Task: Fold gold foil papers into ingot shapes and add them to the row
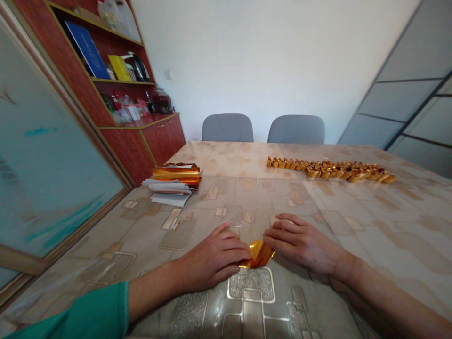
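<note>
A piece of shiny gold foil paper point(260, 254), partly folded, lies on the patterned tablecloth between my hands. My left hand point(222, 254) closes its fingertips on the left end of the foil, palm down. On the right end, the fingers of my right hand point(296, 240) are bent and grip the foil's edge. Both thumbs are largely hidden, and so are the foil's ends beneath the fingers.
Gold foil sheets point(176, 173) lie curled over white papers point(171, 193) at the left. Several folded gold foil pieces point(332, 170) stand in rows at the far right. Two grey chairs point(228, 128) are behind the table point(219, 160); a red cabinet point(162, 141) stands at the left.
</note>
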Motion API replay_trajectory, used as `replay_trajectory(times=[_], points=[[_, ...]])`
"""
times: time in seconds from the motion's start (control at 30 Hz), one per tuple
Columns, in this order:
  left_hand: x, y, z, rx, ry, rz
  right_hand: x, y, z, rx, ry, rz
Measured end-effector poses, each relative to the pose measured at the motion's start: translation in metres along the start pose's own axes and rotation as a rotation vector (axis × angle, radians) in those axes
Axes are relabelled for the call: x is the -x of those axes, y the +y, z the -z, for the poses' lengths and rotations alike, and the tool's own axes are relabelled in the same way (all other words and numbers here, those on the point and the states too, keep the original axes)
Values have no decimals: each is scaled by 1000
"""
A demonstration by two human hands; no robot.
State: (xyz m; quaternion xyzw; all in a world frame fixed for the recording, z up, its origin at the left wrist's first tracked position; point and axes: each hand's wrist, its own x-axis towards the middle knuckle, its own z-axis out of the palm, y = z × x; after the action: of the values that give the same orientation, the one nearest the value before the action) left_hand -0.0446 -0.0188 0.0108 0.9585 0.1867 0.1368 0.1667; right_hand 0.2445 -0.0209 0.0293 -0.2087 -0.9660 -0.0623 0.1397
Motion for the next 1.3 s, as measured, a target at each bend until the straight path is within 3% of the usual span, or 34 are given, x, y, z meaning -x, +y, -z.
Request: replay_trajectory(times=[0.13, 0.3, 0.47, 0.7, 0.97, 1.3], points=[[0, 1, 1, -58, -14, -19, 9, -10, -3, 18, 71, -9], [-1, 4, 3, -90, -22, -29, 12, -16, -5, -128, -77, -106], [-1, 3, 3, -71, 6, -38, 8, -8, -1, -401, -116, -209], [1, 2, 5, -49, -42, -12, -2, 10, -16, -556, -101, -381], [1, 0, 4, 10, 0, -4, -8, 6, -25, -476, -62, -466], [-2, -2, 4, -69, -62, -36, -10, -1, -27, -395, -71, -558]])
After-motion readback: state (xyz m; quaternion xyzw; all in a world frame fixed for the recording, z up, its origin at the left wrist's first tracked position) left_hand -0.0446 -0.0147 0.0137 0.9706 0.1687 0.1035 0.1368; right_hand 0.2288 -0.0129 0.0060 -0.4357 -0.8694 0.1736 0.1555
